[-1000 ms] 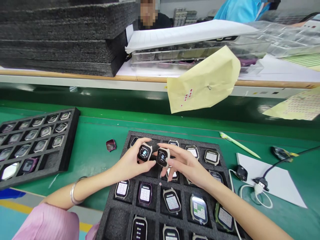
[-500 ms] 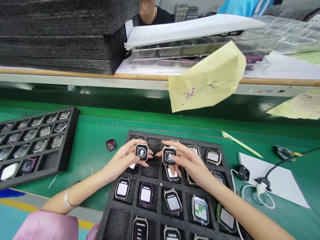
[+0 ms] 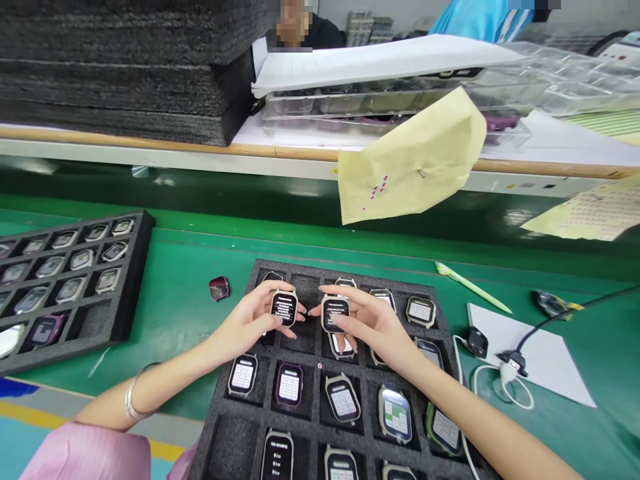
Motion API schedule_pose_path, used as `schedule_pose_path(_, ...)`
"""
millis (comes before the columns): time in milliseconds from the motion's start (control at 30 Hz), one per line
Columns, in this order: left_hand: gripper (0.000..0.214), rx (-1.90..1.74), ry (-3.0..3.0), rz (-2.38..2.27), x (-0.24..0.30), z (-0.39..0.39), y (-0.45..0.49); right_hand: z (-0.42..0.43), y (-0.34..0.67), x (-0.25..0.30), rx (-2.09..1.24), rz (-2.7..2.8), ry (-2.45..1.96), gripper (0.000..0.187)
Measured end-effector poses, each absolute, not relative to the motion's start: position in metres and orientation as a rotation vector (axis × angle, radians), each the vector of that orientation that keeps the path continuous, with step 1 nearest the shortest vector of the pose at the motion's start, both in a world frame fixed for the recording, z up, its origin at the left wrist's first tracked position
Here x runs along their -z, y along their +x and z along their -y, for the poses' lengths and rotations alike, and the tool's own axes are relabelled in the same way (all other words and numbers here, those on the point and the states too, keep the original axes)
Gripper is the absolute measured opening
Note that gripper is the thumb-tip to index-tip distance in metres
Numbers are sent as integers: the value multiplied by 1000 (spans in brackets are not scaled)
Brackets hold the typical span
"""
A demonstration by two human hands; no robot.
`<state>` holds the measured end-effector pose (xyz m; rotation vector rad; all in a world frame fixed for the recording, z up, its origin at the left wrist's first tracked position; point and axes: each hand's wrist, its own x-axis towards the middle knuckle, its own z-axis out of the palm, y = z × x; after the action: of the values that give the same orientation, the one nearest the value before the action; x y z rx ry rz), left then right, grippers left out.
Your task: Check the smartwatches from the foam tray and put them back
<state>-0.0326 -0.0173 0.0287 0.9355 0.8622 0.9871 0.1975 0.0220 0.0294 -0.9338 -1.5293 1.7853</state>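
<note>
My left hand (image 3: pixel 255 313) is closed around a silver-cased smartwatch without a strap (image 3: pixel 284 309), its thumb on the lower part of the lit screen. A similar smartwatch (image 3: pixel 335 312) sits in my right hand (image 3: pixel 370 317), whose thumb rests on that screen. White text lines on black fill both displays. Both watches are held side by side above the back of a black foam tray (image 3: pixel 235 417). In the tray's compartments lie several more watches, such as a purple-rimmed watch (image 3: pixel 289 385) and a green-cased watch (image 3: pixel 444 427), many with lit screens. My hands partly cover the back rows.
Another foam tray of watches (image 3: pixel 137 267) lies at the left. A dark red watch (image 3: pixel 219 288) rests between the trays. To the right are a green pen (image 3: pixel 473 288), white paper (image 3: pixel 560 363) and cables (image 3: pixel 513 365). Above, a shelf (image 3: pixel 295 152) carries foam stacks; a person is behind it.
Both held watches have switched from a clock face to a text list. My right thumb has shifted slightly on its screen. The view has moved a little.
</note>
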Motion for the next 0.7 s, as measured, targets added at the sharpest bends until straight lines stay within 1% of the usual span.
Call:
schedule_pose_path(100, 36, -981, 956, -865, -30, 18, -32, -21, 197, -30, -1766, 1584, -938, 42)
schedule_pose_path(233, 34, -991, 981, -867, -29, 19, -31, -21, 199, -33, -1717, 1736, -901, 63)
schedule_pose_path(300, 32, -1008, 992, -863, -29, 19, -32, -24, 201, -35, -1703, 1785, -881, 67)
schedule_pose_path(500, 26, -1022, 997, -828, -30, 18, -31, -53, 192, -33, -1625, 1839, -946, 66)
schedule_pose_path(600, 25, -1024, 978, -859, -30, 16, -29, -73, 177, -26, -1504, 2000, -935, 57)
schedule_pose_path(700, 26, -1023, 960, -874, -30, 15, -28, -87, 162, -18, -1271, 2216, -908, 49)
